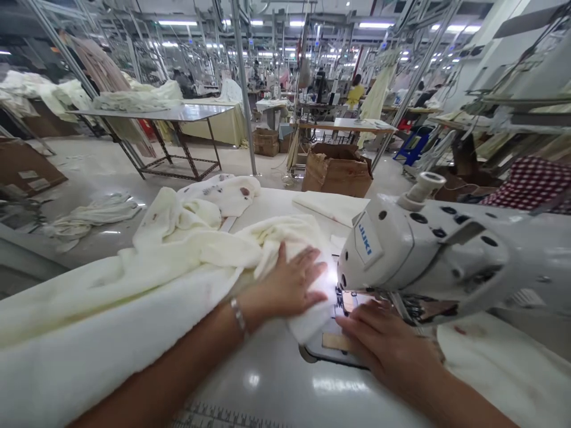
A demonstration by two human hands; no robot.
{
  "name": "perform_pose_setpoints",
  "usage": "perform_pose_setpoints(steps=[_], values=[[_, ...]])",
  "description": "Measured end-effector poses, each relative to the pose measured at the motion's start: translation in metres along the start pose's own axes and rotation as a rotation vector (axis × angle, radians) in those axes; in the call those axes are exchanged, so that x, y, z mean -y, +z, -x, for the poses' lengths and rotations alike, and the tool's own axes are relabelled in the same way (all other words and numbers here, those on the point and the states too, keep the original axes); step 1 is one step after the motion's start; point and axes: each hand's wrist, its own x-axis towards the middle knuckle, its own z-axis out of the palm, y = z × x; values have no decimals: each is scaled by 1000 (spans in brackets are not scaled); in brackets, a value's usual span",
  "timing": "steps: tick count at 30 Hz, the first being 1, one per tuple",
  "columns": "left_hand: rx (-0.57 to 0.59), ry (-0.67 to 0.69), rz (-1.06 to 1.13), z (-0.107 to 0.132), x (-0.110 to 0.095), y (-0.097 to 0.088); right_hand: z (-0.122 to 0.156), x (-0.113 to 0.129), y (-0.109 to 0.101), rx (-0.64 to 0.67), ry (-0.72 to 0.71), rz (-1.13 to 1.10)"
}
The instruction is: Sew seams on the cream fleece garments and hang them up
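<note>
My left hand (294, 282) lies flat with its fingers spread on cream fleecy fabric (209, 249), just left of the needle area. The fabric is bunched under and beyond that hand and trails off to the left. A white JUKI sewing machine (401, 244) stands at the right, its lamp lighting the presser foot (341, 297). My right hand (379, 333) rests on the machine bed beside the foot, fingers stretched out and its far side partly under the machine head. Whatever lies beneath its palm is hidden.
A printed fabric piece (227, 193) and a folded cream piece (332, 205) lie at the table's far side. More fabric (499, 356) is at the right. A ruler scale (223, 416) runs along the near edge. Beyond stand a cardboard box (336, 169) and a metal-legged table (196, 112).
</note>
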Motion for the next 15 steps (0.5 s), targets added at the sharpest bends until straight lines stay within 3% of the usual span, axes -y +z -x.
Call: perform_pose_setpoints(steps=[2, 4, 6, 8, 9, 12, 15], values=[[-79, -69, -78, 32, -42, 15, -3, 17, -14, -26, -31, -64], [-178, -26, -156, 62, -82, 30, -1, 34, -25, -56, -94, -114], [-243, 45, -170, 77, -105, 31, 8, 46, -33, -45, -156, -136], [-168, 94, -90, 71, -104, 12, 24, 52, -40, 6, -122, -174], [-99, 50, -59, 63, -94, -1, 33, 53, -44, 24, -65, -200], [-74, -219, -73, 32, -53, -32, 59, 51, -59, -3, 162, -264], [-56, -294, -79, 29, -36, -29, 77, 49, -72, -57, 327, -275]])
